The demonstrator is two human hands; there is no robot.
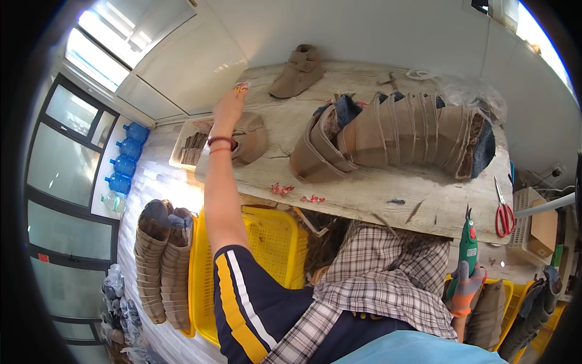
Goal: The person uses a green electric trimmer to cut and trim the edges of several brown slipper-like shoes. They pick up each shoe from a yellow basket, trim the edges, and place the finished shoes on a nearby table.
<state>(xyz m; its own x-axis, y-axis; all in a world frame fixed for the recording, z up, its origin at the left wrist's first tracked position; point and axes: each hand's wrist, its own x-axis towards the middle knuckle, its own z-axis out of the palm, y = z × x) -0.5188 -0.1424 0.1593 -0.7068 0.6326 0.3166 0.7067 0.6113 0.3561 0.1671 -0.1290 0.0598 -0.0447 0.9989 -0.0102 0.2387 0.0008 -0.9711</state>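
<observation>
My bare left hand (pixel 227 110) reaches to the far left of the worktable, its fingers closed around a small red-and-white scrap (pixel 241 87). Just under its wrist lies a flat tan shoe upper (pixel 250 139), partly hidden by the arm. My gloved right hand (pixel 465 286) grips green electric scissors (pixel 468 246) at the table's near right edge, blades pointing up. A tan ankle boot upper (pixel 297 71) stands at the back of the table. Across the middle, a long row of nested tan boot uppers (pixel 394 133) with fuzzy dark and blue lining lies on its side.
Red-handled scissors (pixel 504 215) lie at the right of the wooden tabletop (pixel 357 200), and red scraps (pixel 282 189) near its front. Below left are a yellow crate (pixel 267 242) and stacked uppers (pixel 163 261). Clear plastic (pixel 470 91) sits at back right; blue water jugs (pixel 124 167) line the wall.
</observation>
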